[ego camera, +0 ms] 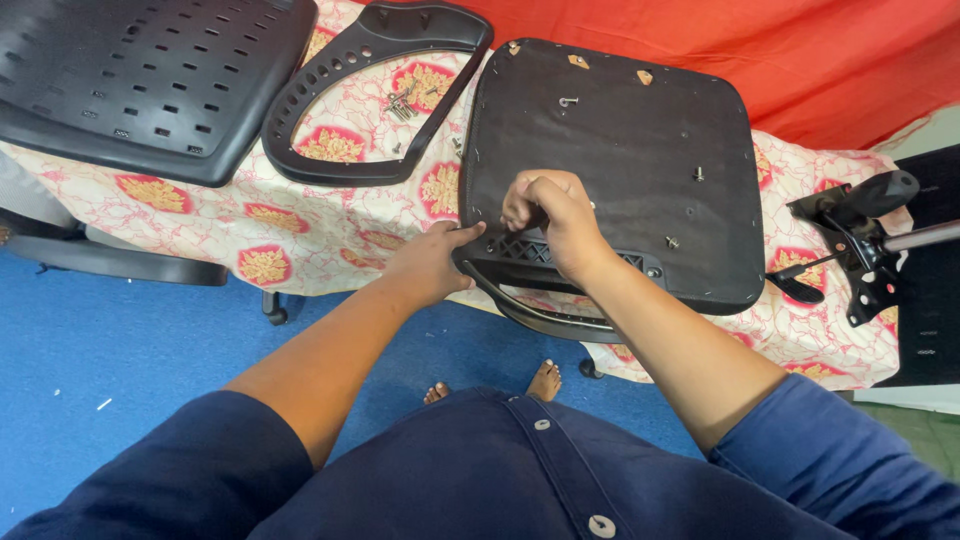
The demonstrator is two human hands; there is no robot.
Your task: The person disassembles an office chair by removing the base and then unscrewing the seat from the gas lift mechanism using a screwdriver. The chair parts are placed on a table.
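**A:** Where's the armrest sitting?

**B:** The black armrest (545, 290) lies against the near edge of the upturned chair seat (620, 170), which rests underside-up on the patterned tablecloth (330, 235). Its ribbed bracket overlaps the seat's underside; its curved loop hangs past the table's edge toward me.

**A:** And your hands?

**B:** My right hand (555, 215) is clenched over the bracket, fingers curled down; whether something small is pinched inside, I cannot tell. My left hand (435, 262) grasps the armrest's left corner, thumb on top, steadying it.

**A:** How would you do this well?

**B:** I'd judge it best to keep the left hand pressing the bracket flat so it doesn't slide, and work straight down with the right, not at a slant.

**A:** Anything nearby?

**B:** 3 screws (697, 174) stand in the seat's underside. A second armrest (370, 95) lies further back, loose hardware (400, 103) inside its loop. The perforated backrest (150, 80) is far left, the tilt mechanism (850, 235) far right.
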